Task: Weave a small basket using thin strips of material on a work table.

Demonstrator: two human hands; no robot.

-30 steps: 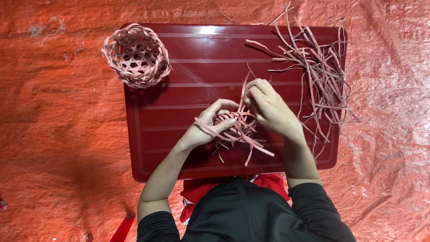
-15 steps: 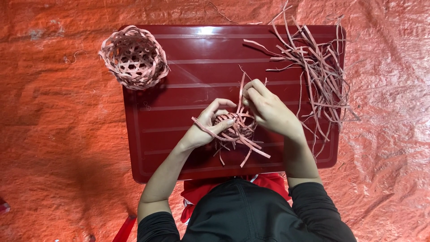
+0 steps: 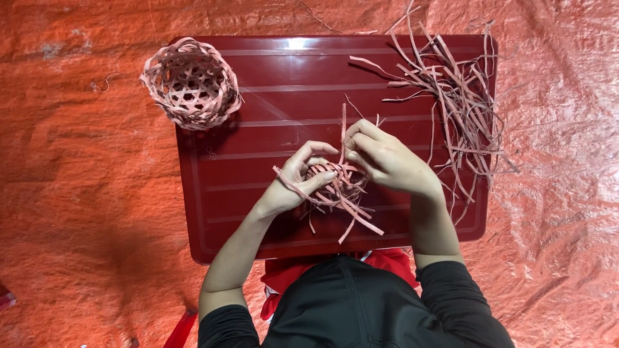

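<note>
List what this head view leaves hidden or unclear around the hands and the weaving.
- Half-woven piece: its middle is covered by the left hand and right hand, so the weave pattern is unclear.
- Right fingertips: curled under, so which strip they pinch is hidden.
- Pile of loose strips: too tangled to count.
- Finished basket: its underside is out of sight on the red tray.
- The tray's near edge: hidden by the person's body.

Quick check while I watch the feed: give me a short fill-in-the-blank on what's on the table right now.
1. Both hands, left hand and right hand, hold a half-woven piece made of thin ____.
2. The finished basket sits at the table's far ____ corner.
3. The pile of loose strips lies on the ____ side of the table.

Missing words: strips; left; right
</note>
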